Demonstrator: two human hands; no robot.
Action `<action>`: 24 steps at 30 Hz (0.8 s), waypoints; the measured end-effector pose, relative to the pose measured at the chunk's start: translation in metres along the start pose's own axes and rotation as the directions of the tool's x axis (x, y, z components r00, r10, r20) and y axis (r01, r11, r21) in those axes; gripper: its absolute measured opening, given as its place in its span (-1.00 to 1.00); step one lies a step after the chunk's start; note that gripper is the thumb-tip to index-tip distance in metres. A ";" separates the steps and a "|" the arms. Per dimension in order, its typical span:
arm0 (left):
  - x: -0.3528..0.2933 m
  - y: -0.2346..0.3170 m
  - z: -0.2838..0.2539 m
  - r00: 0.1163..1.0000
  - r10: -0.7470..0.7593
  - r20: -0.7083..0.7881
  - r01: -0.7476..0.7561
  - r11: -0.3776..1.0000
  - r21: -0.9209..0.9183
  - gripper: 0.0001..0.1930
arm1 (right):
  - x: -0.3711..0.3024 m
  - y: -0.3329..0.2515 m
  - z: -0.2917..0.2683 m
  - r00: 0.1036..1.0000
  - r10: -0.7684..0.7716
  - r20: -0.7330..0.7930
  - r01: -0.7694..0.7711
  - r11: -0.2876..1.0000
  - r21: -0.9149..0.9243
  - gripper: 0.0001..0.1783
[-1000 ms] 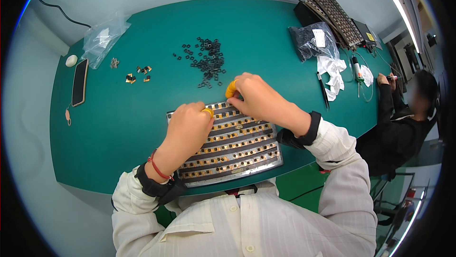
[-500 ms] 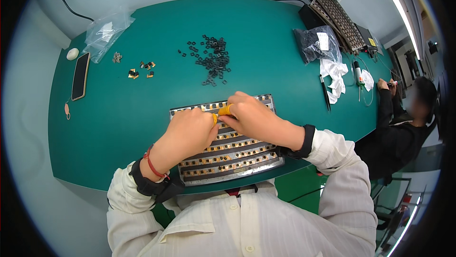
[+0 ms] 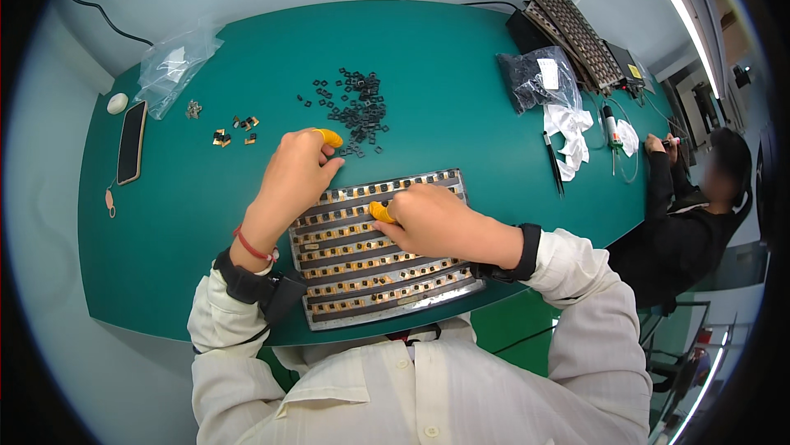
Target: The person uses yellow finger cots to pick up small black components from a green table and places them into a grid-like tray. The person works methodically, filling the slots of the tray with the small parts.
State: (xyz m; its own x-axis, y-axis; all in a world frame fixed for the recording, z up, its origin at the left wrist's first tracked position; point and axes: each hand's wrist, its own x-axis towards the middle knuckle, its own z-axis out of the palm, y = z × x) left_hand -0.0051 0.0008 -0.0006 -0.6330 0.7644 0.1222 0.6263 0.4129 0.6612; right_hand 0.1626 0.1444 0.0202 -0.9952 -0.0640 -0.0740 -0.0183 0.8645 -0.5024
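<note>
My left hand (image 3: 298, 167) reaches beyond the tray's far left corner to the near edge of a pile of small black square parts (image 3: 362, 104). Its yellow-covered forefinger stretches toward them, apart from the thumb; that hand is open and nothing shows in it. Over the tray's upper middle, my right hand (image 3: 432, 216) has its fingers curled, with a yellow-covered forefinger and thumb close together at a row. Whatever lies between those tips is hidden. The metal tray (image 3: 362, 320) carries several rows of gold-coloured pieces with small black squares on them.
To the left lie a phone (image 3: 132, 142), a clear plastic bag (image 3: 177, 67) and small gold-and-black parts (image 3: 220, 138). On the right are tweezers (image 3: 553, 164), crumpled white tissue (image 3: 569, 139), a bag of black parts (image 3: 527, 79) and stacked trays (image 3: 576, 38). A co-worker (image 3: 699, 206) sits at far right.
My left hand has left the tray, moving away and left to the black parts, its fingers parting. My right hand has come slightly nearer and stays over the tray. The view has shifted slightly.
</note>
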 end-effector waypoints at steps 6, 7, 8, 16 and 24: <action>0.001 0.005 0.010 0.997 0.061 -0.040 -0.052 0.980 0.191 -0.81 | 0.004 0.003 -0.017 1.000 0.005 0.003 -0.005 1.000 -0.003 -0.68; -0.001 0.004 0.009 0.998 0.065 -0.023 -0.059 0.977 0.207 -0.82 | 0.006 0.005 -0.024 1.000 0.018 -0.007 -0.018 1.000 0.011 -0.70; -0.004 0.003 0.007 0.998 0.067 -0.006 -0.064 0.973 0.222 -0.83 | 0.009 0.013 -0.028 0.999 0.037 -0.039 -0.037 0.999 0.001 -0.72; -0.013 0.005 -0.010 0.992 -0.120 0.033 0.111 0.973 0.202 -0.88 | 0.053 0.046 -0.040 0.987 0.131 -0.097 -0.124 0.989 0.080 -0.72; -0.015 0.001 -0.010 0.996 -0.083 0.015 0.080 0.986 0.149 -0.87 | 0.057 0.038 -0.030 0.985 0.171 0.020 -0.172 0.985 0.031 -0.72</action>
State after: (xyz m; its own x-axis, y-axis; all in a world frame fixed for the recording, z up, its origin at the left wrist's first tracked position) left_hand 0.0008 -0.0151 0.0053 -0.6762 0.7346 0.0561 0.6345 0.5419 0.5511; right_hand 0.1026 0.1890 0.0230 -0.9815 0.0750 -0.1762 0.1560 0.8466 -0.5089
